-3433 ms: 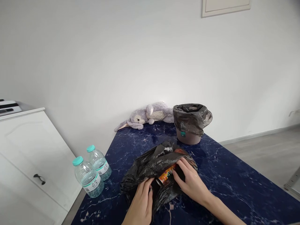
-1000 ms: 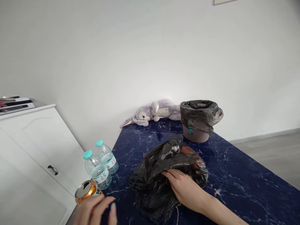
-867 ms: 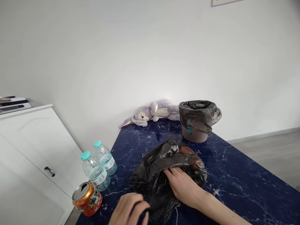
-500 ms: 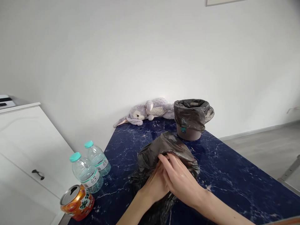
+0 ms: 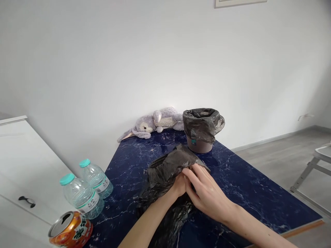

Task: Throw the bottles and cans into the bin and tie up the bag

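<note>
Your right hand (image 5: pixel 204 191) lies over the near edge of the crumpled black plastic bag (image 5: pixel 168 172), fingers curled onto the film in a loose pinch. Your left hand (image 5: pixel 178 184) reaches in from below, mostly hidden under the bag's folds and behind your right hand; its fingers are inside the film, so whether it grips cannot be told. The bag rests on the dark blue marble-patterned desk (image 5: pixel 245 193), bunched up around both hands, its lower part trailing toward you.

Beyond your hands, well apart, stands a small brown waste bin lined with a black plastic bag (image 5: pixel 201 132). Left of the bin, against the wall, lies a grey plush rabbit (image 5: pixel 152 124).

To the left of your left hand, near the desk's edge: two clear water bottles with teal caps (image 5: pixel 82 193), just beside each other, and nearer to you an opened orange drink can (image 5: pixel 69 230), tilted. Further left, a white cabinet (image 5: pixel 15 162).
</note>
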`<state>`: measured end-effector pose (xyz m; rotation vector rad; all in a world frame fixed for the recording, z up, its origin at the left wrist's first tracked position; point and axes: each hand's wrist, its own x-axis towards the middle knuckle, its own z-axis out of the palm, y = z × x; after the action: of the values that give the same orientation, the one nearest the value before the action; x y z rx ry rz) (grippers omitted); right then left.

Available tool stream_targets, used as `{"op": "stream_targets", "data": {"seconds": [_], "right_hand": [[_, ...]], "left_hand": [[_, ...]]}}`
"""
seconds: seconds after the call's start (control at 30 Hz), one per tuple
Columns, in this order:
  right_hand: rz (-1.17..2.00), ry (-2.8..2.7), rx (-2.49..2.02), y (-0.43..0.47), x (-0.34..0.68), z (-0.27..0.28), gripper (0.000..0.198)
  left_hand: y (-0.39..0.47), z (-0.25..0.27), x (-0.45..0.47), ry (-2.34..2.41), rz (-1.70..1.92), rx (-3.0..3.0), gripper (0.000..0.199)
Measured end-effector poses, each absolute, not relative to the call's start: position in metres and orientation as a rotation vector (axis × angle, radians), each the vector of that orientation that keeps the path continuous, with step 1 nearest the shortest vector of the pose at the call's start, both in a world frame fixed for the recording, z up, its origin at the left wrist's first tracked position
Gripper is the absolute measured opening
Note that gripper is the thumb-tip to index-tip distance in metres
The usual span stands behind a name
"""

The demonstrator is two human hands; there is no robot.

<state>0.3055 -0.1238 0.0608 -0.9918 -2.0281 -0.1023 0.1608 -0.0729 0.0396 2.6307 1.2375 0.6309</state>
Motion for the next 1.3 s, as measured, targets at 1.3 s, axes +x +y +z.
{"op": "stream_targets", "data": {"seconds": [1.3], "right_hand": [[-0.149,-2.021,-1.088,-0.064,0.351,-0.055,0.012]], "left_hand": [[-0.146,0.037,-0.068,2.447,1.092,2.270,0.083]]}}
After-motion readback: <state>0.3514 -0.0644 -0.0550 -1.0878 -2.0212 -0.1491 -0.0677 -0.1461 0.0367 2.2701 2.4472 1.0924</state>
